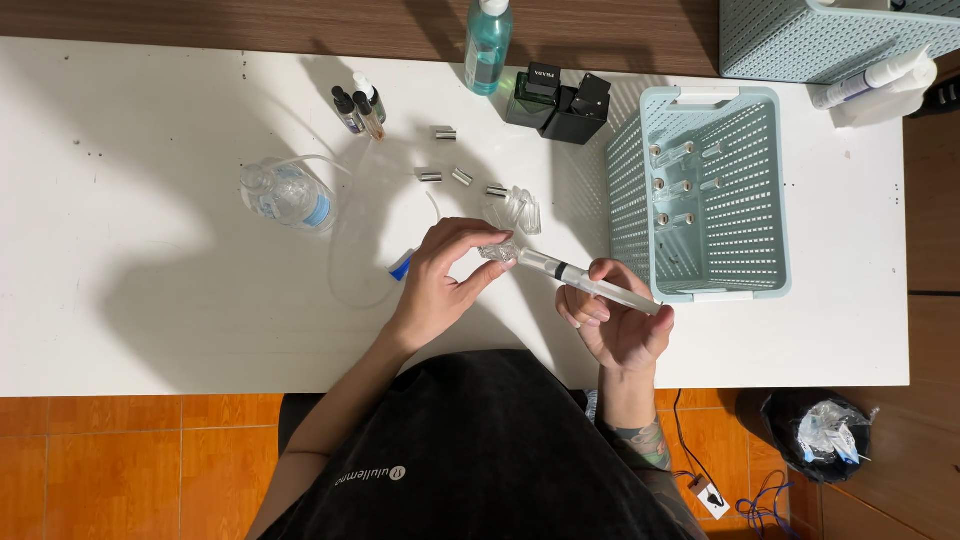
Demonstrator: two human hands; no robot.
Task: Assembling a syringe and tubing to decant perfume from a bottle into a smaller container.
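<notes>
My left hand (442, 272) pinches a small clear glass vial (497, 251) by its fingertips above the white table (150, 200). My right hand (617, 322) grips a clear plastic syringe (585, 281) with a black plunger seal, its tip pointed left into the vial's mouth. Both hands hover just in front of my dark apron.
A pale green perforated basket (745, 190) holding several small vials stands right of my hands. Small silver caps (461, 177), a clear bottle with tubing (290, 195), dropper bottles (358, 108), a teal bottle (487, 45) and dark boxes (560, 100) lie behind.
</notes>
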